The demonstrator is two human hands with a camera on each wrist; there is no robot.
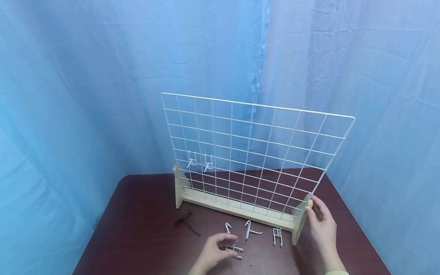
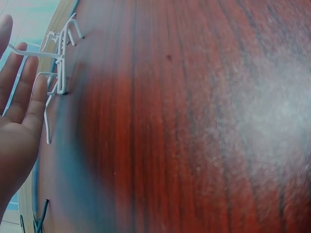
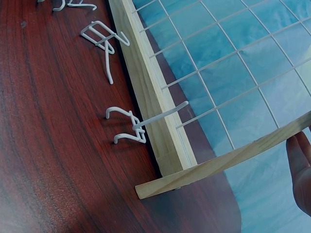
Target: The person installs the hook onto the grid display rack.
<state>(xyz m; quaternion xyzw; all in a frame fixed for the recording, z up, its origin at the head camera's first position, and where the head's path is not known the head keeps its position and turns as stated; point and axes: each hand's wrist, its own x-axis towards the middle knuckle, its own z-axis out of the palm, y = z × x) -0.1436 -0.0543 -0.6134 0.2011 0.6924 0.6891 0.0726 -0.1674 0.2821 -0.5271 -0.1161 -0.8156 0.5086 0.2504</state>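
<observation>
Here, four loose white hooks (image 1: 253, 229) lie on table, two hang on grid (image 1: 254, 152)

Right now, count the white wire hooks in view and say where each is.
6. Two hang on the grid. Four lie on the table, and one at the left hand.
</observation>
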